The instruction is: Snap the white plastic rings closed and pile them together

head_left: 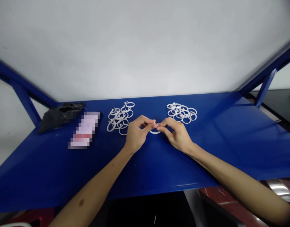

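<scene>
Between my two hands, over the middle of the blue table, is a white plastic ring (155, 132) with small end pieces at its top. My left hand (138, 132) pinches one end of it between thumb and forefinger. My right hand (175, 132) pinches the other end, fingertips almost touching those of the left. The fingers partly hide the ends, so I cannot tell whether they are joined. Left of my hands lies a pile of white rings (120, 117), several with their ends apart. To the right, another pile of white rings (182, 112) lies near the back.
A blue metal table (154, 170) runs up to a pale wall (145, 47). At the left lie a black plastic bag (61, 116) and a blurred-out, phone-like flat object (85, 129). Blue slanted braces (25, 104) stand at both sides.
</scene>
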The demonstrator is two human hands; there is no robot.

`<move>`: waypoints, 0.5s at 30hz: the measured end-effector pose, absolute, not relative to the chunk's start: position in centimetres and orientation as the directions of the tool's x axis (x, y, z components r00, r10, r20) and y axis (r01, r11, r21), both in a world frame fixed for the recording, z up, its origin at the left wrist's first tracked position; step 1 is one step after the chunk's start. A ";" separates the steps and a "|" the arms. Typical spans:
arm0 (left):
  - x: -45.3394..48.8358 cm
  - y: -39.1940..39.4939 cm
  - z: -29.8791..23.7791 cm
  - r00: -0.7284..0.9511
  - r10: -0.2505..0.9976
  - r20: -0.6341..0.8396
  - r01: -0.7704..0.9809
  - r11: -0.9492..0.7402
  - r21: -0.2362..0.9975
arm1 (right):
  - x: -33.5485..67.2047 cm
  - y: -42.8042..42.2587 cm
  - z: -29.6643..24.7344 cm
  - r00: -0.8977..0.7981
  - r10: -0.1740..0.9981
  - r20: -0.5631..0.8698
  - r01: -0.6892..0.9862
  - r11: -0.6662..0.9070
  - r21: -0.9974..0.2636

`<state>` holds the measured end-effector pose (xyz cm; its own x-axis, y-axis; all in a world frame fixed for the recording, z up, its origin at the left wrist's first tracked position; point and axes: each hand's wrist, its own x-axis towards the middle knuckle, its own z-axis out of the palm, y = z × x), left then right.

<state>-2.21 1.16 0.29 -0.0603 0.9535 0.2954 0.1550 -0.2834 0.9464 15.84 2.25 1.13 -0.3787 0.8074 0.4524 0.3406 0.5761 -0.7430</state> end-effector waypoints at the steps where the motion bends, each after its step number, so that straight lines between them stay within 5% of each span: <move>1: -2.2 1.1 0.4 -0.047 0.943 0.328 0.176 -0.316 0.932 | 16.0 2.2 1.2 -0.397 0.789 0.468 0.337 0.600 -0.726; 11: -2.4 1.5 1.4 0.093 0.842 0.531 0.480 -0.505 0.717 | 16.4 3.5 1.3 -0.418 0.762 0.494 0.388 0.642 -0.662; 15: -2.4 1.6 1.0 0.062 0.868 0.493 0.485 -0.458 0.745 | 16.5 3.2 1.9 -0.458 0.776 0.435 0.351 0.607 -0.713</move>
